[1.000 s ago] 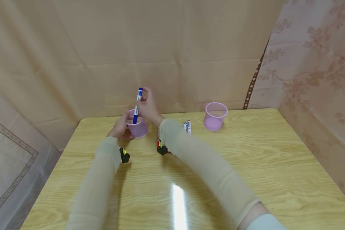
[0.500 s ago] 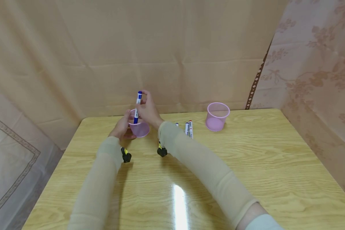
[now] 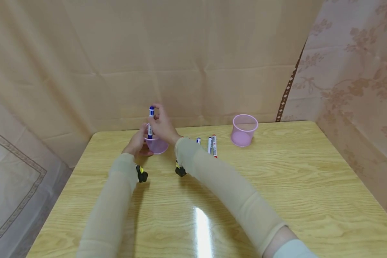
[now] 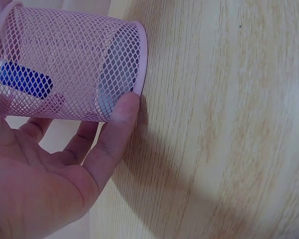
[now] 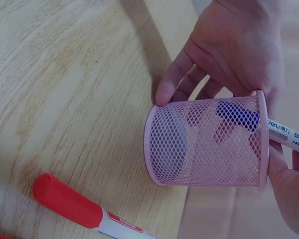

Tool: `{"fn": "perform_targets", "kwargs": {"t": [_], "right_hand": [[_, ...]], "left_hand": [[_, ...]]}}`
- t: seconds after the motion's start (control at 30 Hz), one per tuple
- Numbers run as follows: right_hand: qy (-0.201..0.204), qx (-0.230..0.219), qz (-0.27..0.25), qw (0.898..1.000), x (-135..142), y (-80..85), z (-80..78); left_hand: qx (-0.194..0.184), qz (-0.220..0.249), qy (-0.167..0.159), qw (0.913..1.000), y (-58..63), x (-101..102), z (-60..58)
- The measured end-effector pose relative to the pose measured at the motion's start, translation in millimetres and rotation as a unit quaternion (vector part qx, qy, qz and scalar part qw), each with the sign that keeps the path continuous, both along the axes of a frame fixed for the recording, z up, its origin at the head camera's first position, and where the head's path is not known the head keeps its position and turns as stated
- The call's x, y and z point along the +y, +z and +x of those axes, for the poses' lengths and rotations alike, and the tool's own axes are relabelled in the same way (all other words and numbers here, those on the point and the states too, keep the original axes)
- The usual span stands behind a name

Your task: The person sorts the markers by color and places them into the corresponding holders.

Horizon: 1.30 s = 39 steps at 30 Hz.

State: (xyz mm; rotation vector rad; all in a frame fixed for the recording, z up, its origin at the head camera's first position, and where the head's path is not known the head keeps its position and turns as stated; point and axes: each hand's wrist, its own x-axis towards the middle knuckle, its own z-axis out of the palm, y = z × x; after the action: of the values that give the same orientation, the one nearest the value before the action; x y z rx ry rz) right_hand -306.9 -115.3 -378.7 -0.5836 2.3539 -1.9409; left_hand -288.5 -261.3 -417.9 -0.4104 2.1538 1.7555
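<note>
A pink mesh pen cup (image 3: 158, 146) is near the back left edge of the table. My left hand (image 3: 135, 141) holds it from the left, with one finger reaching down to the base rim in the left wrist view. The fingers of my right hand (image 3: 164, 126) pinch a white marker with blue ends (image 3: 151, 112) above the cup. The marker's lower blue end (image 5: 236, 115) has passed the rim and shows through the mesh, well above the cup's base. In the right wrist view, printed lettering is visible on the marker's barrel.
A second pink mesh cup (image 3: 243, 134) stands at the back right. Between the cups lie a red-capped marker (image 3: 214, 146), a blue-capped marker (image 3: 210, 146) and another blue-capped one (image 3: 198, 140), partly hidden by my right sleeve (image 3: 225, 179). A beige curtain (image 3: 193, 64) hangs behind the table.
My right hand has lowered the marker and shifted it slightly left, so its lower end sits deeper in the cup. The left hand keeps its grip on the cup.
</note>
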Motion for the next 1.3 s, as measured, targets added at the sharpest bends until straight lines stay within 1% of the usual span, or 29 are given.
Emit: {"fn": "perform_targets", "kwargs": {"t": [0.1,0.27,0.4,0.47,0.6,0.7,0.8,1.03,1.13,1.3], "right_hand": [[-0.007,0.000,0.013,1.000,0.7,-0.3,1.3],[-0.018,-0.003,0.010,1.000,0.9,-1.2,0.1],[-0.026,-0.023,0.012,0.999,1.0,0.7,-1.9],[-0.032,-0.031,0.024,0.999,0.6,2.2,-2.0],[-0.043,-0.021,0.067,0.997,-1.7,2.4,-2.8],[-0.037,-0.005,0.098,0.994,-3.6,1.6,-3.2],[-0.027,0.003,0.119,0.993,-4.8,1.1,-3.3],[-0.024,0.018,0.167,0.985,-7.6,0.3,-2.1],[-0.022,0.009,0.173,0.985,-8.7,1.8,-0.7],[-0.022,-0.005,0.168,0.986,-9.2,4.6,1.9]], "left_hand": [[-0.002,0.001,0.000,1.0000,-1.0,0.4,-1.1],[-0.001,0.008,0.002,1.0000,-0.5,3.1,-1.1],[-0.003,0.014,0.010,0.9999,-0.1,6.6,-1.7],[-0.002,0.014,0.008,0.9999,-0.3,7.7,-2.0],[0.001,0.008,0.004,1.0000,0.0,8.6,-0.9],[0.001,0.004,0.003,1.0000,0.7,8.4,0.9],[0.002,0.002,0.002,1.0000,1.4,8.8,2.3],[-0.002,-0.003,0.015,0.9999,0.3,11.4,2.8],[-0.003,-0.007,0.017,0.9998,-0.3,11.7,3.0],[-0.004,-0.008,0.018,0.9998,-0.1,11.6,2.5]]}}
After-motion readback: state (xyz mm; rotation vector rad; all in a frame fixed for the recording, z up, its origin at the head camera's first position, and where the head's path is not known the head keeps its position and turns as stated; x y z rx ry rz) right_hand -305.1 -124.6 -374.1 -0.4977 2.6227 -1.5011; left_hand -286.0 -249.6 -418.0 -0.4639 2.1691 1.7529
